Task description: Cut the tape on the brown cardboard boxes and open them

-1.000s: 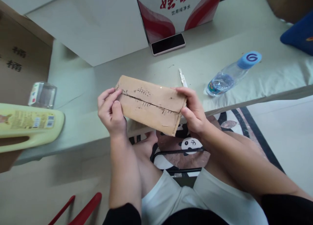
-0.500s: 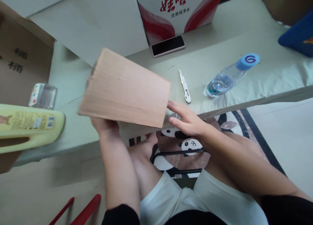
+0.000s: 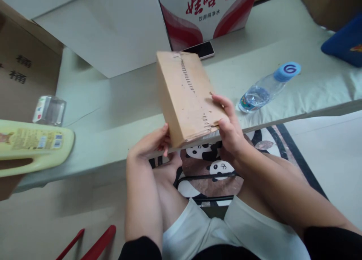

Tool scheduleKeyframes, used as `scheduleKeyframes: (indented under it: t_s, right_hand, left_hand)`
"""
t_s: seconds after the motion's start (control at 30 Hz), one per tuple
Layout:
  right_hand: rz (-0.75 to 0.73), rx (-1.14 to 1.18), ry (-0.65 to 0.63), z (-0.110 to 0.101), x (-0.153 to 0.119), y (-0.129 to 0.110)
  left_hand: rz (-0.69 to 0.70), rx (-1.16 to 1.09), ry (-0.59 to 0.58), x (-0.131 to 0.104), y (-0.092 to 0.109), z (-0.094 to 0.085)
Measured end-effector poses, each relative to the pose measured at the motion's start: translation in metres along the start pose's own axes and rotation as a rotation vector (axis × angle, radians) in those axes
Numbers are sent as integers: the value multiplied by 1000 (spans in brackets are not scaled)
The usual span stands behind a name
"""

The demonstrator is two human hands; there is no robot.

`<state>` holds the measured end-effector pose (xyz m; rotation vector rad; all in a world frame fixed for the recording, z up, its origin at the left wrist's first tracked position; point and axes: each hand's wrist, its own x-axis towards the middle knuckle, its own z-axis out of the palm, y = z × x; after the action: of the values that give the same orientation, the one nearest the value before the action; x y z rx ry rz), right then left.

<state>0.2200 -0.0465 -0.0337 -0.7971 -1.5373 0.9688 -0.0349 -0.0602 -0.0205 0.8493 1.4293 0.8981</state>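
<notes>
A closed brown cardboard box (image 3: 195, 97) is held tilted above the front edge of the table, its top face marked by a torn, dark perforated strip along the seam. My right hand (image 3: 230, 126) grips the near right corner, thumb and fingers on the top and side. At the near left corner, my left hand (image 3: 151, 141) has its thumb against the side, with the fingers curled below. The far end of the box partly covers a phone (image 3: 207, 49) lying on the table. No part of the white utility knife shows now; the box and right hand cover its spot.
A water bottle (image 3: 266, 90) with a blue cap stands right of the box. On the left are a yellow jug (image 3: 36, 146) and a small clear container (image 3: 51, 111). White and red cartons (image 3: 209, 22) line the back of the table (image 3: 121, 97). A blue object (image 3: 345, 41) is far right.
The box has been turned over and moved right, so its torn seam faces up instead of a plain side. My right hand has closed on it. The box now covers the knife and part of the phone.
</notes>
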Motion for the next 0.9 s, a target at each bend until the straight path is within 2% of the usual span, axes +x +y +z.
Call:
scheduleKeyframes:
  t_s: [0.03,0.1,0.13,0.23,0.3,0.37,0.43,0.53,0.63,0.7,0.77,0.9]
  right_hand:
    - [25,-9,32,-1,1,0]
    - [55,-43,35,-2,4,-3]
    - [57,-57,9,-3,6,-5]
    - [25,-47,-87,-4,10,-10]
    - [5,-15,-159,-4,10,-10]
    - [-10,23,-232,-4,8,-8]
    - [0,68,-274,-4,5,-5]
    - [98,-5,-142,-5,6,-2]
    - [199,-396,10,-12,13,3]
    - [258,-702,-40,-16,18,10]
    - [321,-906,-144,-20,20,15]
    - [363,-1100,-269,-20,22,16]
  left_hand:
    - [-109,86,-96,1,0,1]
    - [-168,196,-140,5,0,6]
    - [-99,203,-59,8,0,9]
    - [241,113,277,17,1,16]
    - [490,-30,418,21,3,16]
    - [717,-117,462,22,5,14]
    - [847,-90,440,23,7,11]
    - [868,-22,367,26,4,6]
    - [857,18,331,29,-1,0]
    - [879,56,329,31,-4,-3]
    - [901,65,326,32,-4,-5]
    - [888,28,317,32,-2,-3]
